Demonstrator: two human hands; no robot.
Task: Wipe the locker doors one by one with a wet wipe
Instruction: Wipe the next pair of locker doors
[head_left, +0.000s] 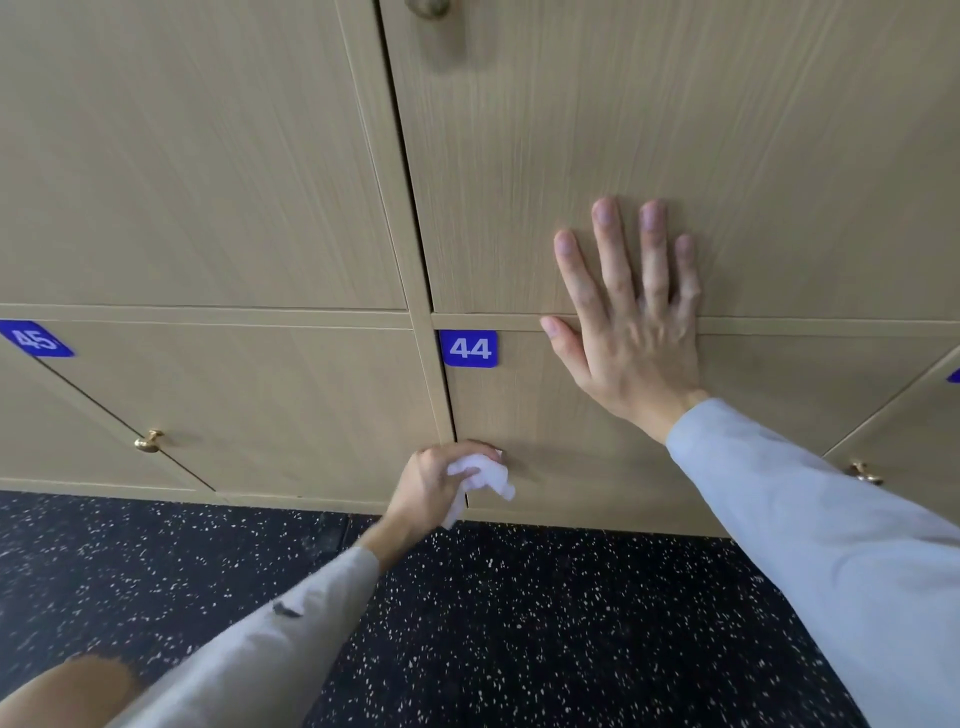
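My left hand (434, 480) grips a crumpled white wet wipe (483, 475) low on the left edge of the bottom locker door (571, 457), which carries a blue tag 44 (469, 348). The hand and wipe cover the spot where this door's knob would be. My right hand (626, 322) lies flat, fingers spread, pressing across the seam between door 44 and the upper locker door (675, 130).
The neighbouring bottom door with blue tag 45 (36, 339) has a brass knob (149, 441). Another brass knob (863, 473) shows at the right, and one (427, 7) at the top edge. Dark speckled floor (519, 623) runs below the lockers.
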